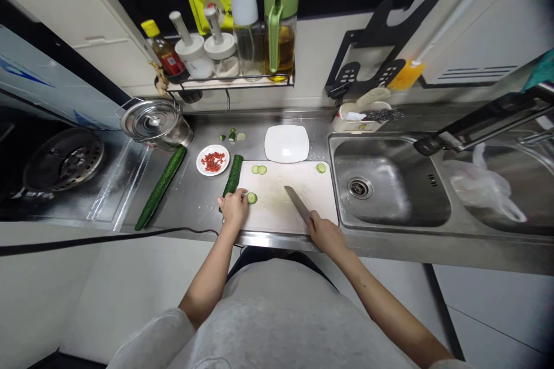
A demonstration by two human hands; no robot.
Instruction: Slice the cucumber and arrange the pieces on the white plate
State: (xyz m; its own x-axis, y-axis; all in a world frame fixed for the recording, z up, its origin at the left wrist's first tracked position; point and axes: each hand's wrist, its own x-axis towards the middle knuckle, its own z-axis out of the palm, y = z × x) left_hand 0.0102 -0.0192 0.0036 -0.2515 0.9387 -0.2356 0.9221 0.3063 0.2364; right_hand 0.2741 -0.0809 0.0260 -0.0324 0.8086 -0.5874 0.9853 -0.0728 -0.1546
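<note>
– How are the arms posed?
– The left forearm (212, 277) reaches forward and slightly inward; the right forearm (376, 288) slants inward from the lower right.
– And the hands?
– The right hand (325, 233) has its fingers wrapped round the handle of the knife (296, 202), the blade angled forward and left over the cutting board (277, 216). The left hand (234, 209), back uppermost, bends its fingers beside a cucumber slice (252, 198); whether they grip it cannot be told.
– What lies beyond?
– The short cucumber (234, 174) runs forward from the left hand along the board's left edge. Farther off, on the bench (197, 202), stands a white plate (286, 144).
</note>
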